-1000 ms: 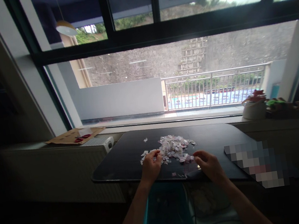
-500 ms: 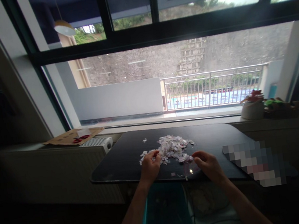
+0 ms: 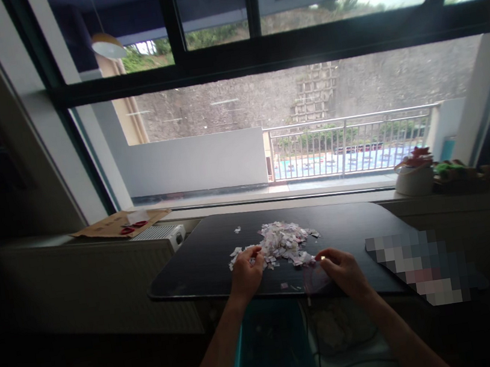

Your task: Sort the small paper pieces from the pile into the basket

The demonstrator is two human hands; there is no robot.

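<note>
A heap of small white and pinkish paper scraps (image 3: 282, 238) lies on the dark table (image 3: 337, 225). My left hand (image 3: 247, 271) rests at the heap's left front edge, its fingers loosely curved, thumb and forefinger apart; nothing shows between them. To the right, my right hand (image 3: 341, 267) pinches a clear plastic bag (image 3: 315, 278) with a pinkish edge. The bag hangs at the table's front edge, close to the near side of the heap. Its see-through film makes its outline hard to follow.
Below the table's front edge stands a turquoise bin (image 3: 275, 349). Red-handled scissors (image 3: 128, 229) lie on brown paper (image 3: 96, 227) above the radiator (image 3: 161, 235) at left. A white pot (image 3: 413, 179) stands on the sill at right. A blurred-out item (image 3: 421, 268) lies at the table's right edge.
The plastic bag has shifted slightly, and its lower end hangs a little further down past the table edge. My hands have barely moved, and the heap looks the same.
</note>
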